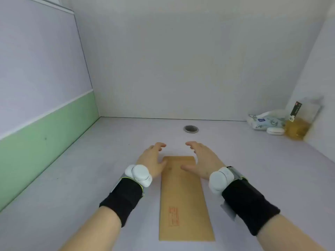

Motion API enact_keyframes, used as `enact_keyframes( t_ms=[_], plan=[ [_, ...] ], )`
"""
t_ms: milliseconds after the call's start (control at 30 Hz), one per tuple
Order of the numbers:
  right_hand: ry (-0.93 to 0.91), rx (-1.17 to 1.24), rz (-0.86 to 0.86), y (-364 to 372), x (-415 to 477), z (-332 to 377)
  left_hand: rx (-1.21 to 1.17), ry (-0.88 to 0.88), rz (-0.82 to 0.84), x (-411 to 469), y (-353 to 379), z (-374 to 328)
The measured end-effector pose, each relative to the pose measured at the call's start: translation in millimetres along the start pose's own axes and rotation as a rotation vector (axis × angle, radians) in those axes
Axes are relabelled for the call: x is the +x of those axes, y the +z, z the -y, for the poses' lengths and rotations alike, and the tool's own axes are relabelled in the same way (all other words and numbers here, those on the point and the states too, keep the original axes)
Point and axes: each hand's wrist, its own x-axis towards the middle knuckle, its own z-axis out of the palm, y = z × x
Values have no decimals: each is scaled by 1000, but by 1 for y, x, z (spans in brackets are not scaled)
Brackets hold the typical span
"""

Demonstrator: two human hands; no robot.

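Two hands, left hand (153,158) and right hand (203,160), hover with fingers spread and gripping nothing over the far end of the brown envelope (184,198), which lies flat lengthwise near the worktop's (72,178) front edge, probably poised to lift its far end.

Looks like an office cubicle to me. Pale bench (87,178) boxed in by plain white partition walls (181,69), cable grommet (190,129) at the back, brown mailing envelope (184,196) lying flat, plus a tissue pack (262,122) and drink bottle (299,124) parked in the corner.
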Motion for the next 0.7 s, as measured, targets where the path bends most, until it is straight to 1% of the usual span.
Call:
enact_keyframes(
  t_ms=[267, 433, 700],
  plan=[
    [8, 76, -69, 18, 10, -14, 12, 21, -39, 8, 9, 10],
    [12, 117, -64, 19, 10, -20, 52, 17, 20, 10, 9, 17],
    [-23, 37, -82, 24, 9, -22, 45, 28, 79, 9, 5, 16]
  ],
)
